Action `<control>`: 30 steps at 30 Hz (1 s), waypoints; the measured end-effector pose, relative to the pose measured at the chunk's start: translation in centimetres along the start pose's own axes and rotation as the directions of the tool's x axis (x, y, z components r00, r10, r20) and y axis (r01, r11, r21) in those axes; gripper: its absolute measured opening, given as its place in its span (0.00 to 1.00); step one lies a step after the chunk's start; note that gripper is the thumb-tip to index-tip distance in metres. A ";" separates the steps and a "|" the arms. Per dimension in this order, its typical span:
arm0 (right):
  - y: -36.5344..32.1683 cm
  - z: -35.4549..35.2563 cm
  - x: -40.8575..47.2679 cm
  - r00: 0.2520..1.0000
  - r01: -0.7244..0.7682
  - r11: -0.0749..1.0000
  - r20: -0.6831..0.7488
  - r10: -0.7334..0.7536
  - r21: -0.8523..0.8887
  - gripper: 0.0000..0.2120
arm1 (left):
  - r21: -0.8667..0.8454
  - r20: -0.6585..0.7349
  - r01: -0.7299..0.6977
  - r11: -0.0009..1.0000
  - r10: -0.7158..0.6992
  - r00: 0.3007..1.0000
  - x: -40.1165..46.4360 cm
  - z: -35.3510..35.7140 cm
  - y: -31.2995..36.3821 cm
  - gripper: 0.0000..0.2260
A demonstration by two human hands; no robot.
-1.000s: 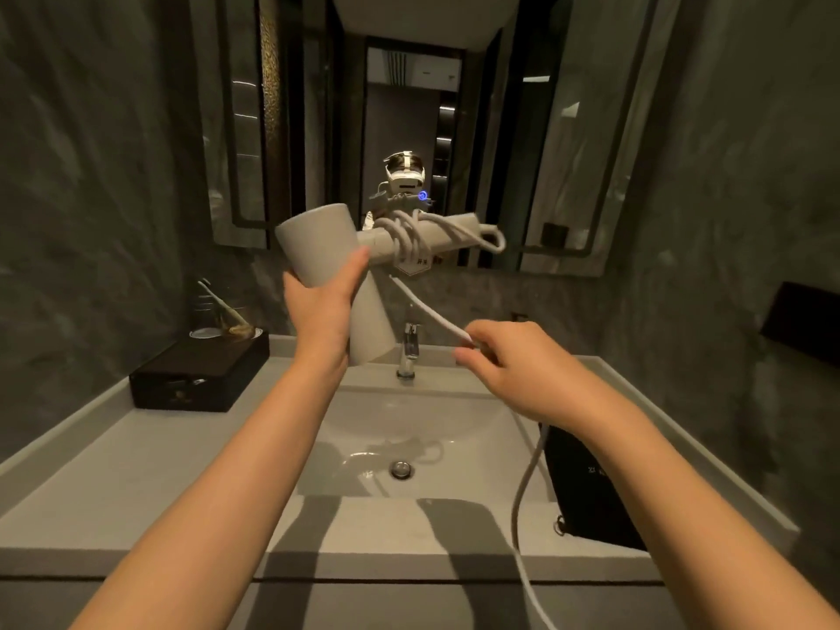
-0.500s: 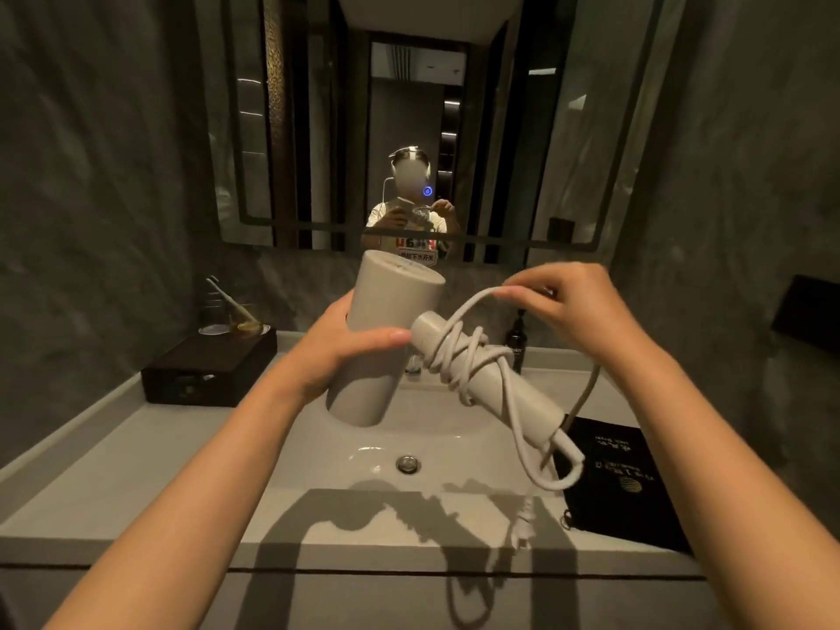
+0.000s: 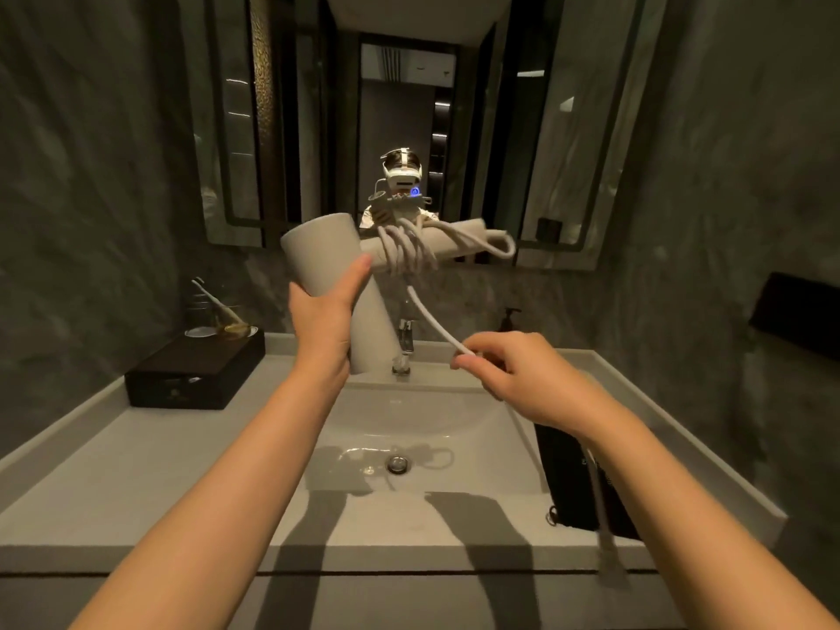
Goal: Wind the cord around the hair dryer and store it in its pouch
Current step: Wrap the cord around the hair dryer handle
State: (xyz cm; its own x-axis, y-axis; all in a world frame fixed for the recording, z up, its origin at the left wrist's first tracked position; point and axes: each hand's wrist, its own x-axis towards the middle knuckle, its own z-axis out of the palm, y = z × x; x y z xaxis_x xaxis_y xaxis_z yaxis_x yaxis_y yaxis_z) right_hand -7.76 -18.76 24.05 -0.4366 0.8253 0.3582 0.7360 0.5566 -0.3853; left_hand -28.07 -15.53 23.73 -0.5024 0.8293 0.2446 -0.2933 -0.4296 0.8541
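Hair dryer (image 3: 327, 266) held above the sink (image 3: 409, 429), cord (image 3: 434, 322) part-wound.
Left hand (image 3: 325, 311) grips its barrel; right hand (image 3: 509, 372) pinches the cord. Right of the sink: black pouch (image 3: 563, 475) on grey counter (image 3: 136, 470). Left: dark box (image 3: 195, 370). Behind: mirror (image 3: 409, 106).

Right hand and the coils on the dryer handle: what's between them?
Only a taut run of white cord, from the coils on the hair dryer down to the right hand, which pinches it. The head view shows it.
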 end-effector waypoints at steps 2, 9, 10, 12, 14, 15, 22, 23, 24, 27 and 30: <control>-0.1 -0.8 -0.6 0.998 0.035 0.998 -0.058 -0.038 -0.058 0.10 | 0.196 -0.007 -0.130 0.972 0.134 0.991 0.8 -0.6 -0.1 0.33; 0.0 -4.8 0.8 0.917 0.106 0.986 -0.371 -0.147 -0.128 0.09 | 0.544 0.442 -0.432 0.719 0.191 0.876 1.3 -2.4 -0.7 0.35; 0.4 -5.0 1.3 0.903 0.104 0.990 -0.408 -0.132 -0.091 0.09 | 0.522 0.491 -0.429 0.738 0.151 0.858 1.1 -2.4 -0.6 0.32; 1.2 -5.0 2.1 0.893 0.099 0.995 -0.442 -0.081 0.019 0.06 | 0.456 0.556 -0.394 0.798 0.090 0.826 0.4 -2.3 -0.2 0.26; 1.7 -4.2 2.5 0.901 0.099 0.988 -0.433 -0.038 0.120 0.04 | 0.370 0.599 -0.325 0.870 0.044 0.800 -0.2 -2.1 0.0 0.25; 1.8 -3.7 2.6 0.909 0.098 0.979 -0.417 -0.016 0.177 0.04 | 0.325 0.606 -0.283 0.902 0.031 0.795 -0.3 -2.0 0.1 0.25; 2.6 -1.5 2.3 0.960 -0.029 0.675 -0.168 0.225 0.737 0.09 | 0.119 0.510 -0.077 0.990 0.005 0.860 -0.9 -1.0 -0.6 0.26; 2.5 -1.2 2.1 0.956 -0.056 0.626 -0.139 0.259 0.778 0.09 | 0.089 0.476 -0.052 0.995 0.004 0.880 -1.2 -0.8 -0.7 0.25; 2.7 -0.9 2.1 0.960 -0.052 0.704 -0.158 0.230 0.709 0.08 | 0.063 0.432 -0.023 0.998 -0.006 0.902 -1.3 -0.5 -0.8 0.24; 2.7 0.1 1.5 0.986 -0.057 0.894 -0.118 0.121 0.444 0.11 | -0.049 0.251 0.086 0.995 -0.071 0.965 -1.5 0.2 -1.2 0.22; 2.6 1.0 1.1 0.996 -0.055 0.971 -0.049 0.068 0.231 0.11 | -0.008 0.090 0.031 0.999 -0.030 0.996 -1.1 0.7 -1.5 0.25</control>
State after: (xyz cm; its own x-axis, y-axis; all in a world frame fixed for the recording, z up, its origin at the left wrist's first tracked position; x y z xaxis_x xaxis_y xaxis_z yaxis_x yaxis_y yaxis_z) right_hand -6.85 -16.35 22.60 -0.3598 0.8556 0.3722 0.6197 0.5173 -0.5902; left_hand -26.51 -15.55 22.48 -0.4184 0.8705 0.2593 -0.3150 -0.4068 0.8575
